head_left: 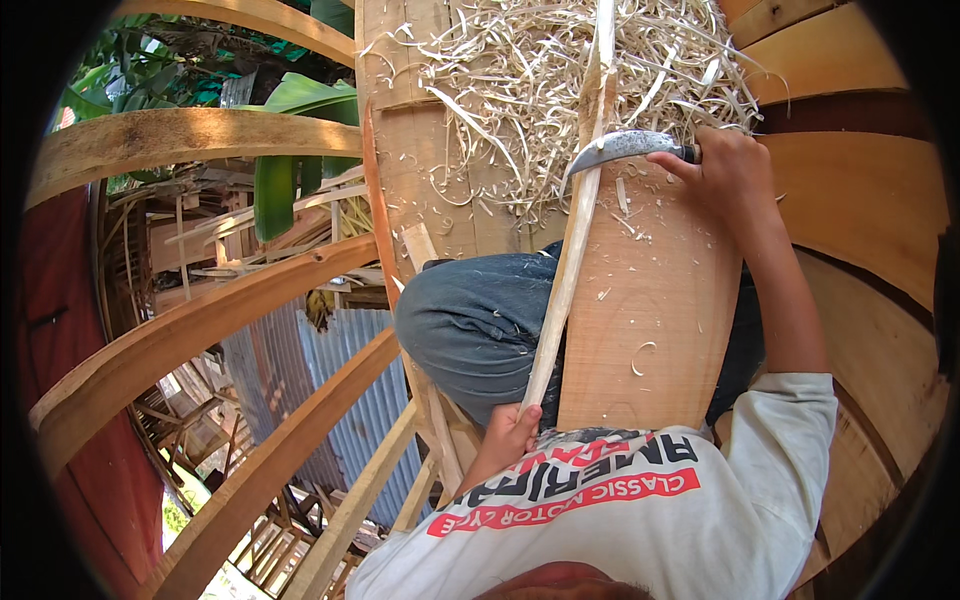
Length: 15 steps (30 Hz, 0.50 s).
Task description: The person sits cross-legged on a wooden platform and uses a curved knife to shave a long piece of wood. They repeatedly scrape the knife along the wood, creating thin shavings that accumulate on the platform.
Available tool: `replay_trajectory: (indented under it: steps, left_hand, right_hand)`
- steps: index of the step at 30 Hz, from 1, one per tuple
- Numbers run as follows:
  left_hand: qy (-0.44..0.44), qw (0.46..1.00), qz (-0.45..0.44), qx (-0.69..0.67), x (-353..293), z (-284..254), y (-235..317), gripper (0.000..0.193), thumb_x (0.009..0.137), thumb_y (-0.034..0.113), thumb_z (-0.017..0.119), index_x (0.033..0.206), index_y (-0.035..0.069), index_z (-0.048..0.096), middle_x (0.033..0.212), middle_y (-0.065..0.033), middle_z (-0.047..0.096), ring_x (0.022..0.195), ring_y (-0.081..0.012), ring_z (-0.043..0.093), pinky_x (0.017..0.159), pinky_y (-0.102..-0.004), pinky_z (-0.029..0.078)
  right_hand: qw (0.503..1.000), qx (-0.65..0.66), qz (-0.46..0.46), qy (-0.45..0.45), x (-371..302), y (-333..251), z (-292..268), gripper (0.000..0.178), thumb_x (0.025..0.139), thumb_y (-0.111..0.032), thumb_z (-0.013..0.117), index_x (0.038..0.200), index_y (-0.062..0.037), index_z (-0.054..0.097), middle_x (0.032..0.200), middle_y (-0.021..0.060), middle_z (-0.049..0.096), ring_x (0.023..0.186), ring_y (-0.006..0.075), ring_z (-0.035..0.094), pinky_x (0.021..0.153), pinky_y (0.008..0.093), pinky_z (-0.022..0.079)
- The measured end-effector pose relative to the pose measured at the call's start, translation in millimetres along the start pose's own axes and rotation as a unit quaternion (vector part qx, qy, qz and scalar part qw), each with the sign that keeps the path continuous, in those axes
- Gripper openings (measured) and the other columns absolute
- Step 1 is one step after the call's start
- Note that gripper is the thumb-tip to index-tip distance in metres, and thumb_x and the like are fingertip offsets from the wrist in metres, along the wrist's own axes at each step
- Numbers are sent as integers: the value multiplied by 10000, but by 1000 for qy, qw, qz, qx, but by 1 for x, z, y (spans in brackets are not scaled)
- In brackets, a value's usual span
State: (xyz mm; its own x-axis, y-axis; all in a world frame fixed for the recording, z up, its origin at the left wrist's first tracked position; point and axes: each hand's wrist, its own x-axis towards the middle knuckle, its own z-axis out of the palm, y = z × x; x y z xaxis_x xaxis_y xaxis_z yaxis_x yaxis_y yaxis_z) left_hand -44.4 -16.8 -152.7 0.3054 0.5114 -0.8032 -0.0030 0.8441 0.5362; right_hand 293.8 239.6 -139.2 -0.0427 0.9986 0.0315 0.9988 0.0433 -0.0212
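Left hand (pixel 513 427): near 6 o'clock from view centre; fingers closed around the lower end of the wooden strip (pixel 566 300), likely to steady it.
Right hand (pixel 728 175): 2 o'clock; grasps the curved knife (pixel 625 147) by its handle.
Knife position: between 1 and 2 o'clock, crossing the strip, probably so the edge bears on it.
Strip position: runs 5 to 1 o'clock along the 9 o'clock edge of the board (pixel 650 310), presumably for backing.
Shavings (pixel 540 75): heaped at 1 o'clock.
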Motion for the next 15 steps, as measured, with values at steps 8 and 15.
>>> replay_trajectory:
  steps: [8, 15]
  left_hand:
    - [-2, 1000, 13, 10, 2, -2, -7, 488, 955, 412, 528, 601, 81, 473, 502, 30, 447, 442, -54, 413, 430, -221, 326]
    - [13, 1000, -9, 17, 1, -6, -8, 458, 946, 395, 551, 630, 64, 528, 524, 34, 471, 463, -49, 422, 440, -226, 326]
  right_hand:
    - [986, 53, 160, 7, 37, 26, 14, 852, 766, -820, 403, 585, -10, 595, 583, 156, 597, 571, 294, 643, 540, 412, 510]
    - [967, 112, 225, 33, 34, 73, -38, 819, 791, -767, 463, 609, 20, 603, 598, 191, 604, 584, 344, 631, 549, 426, 485]
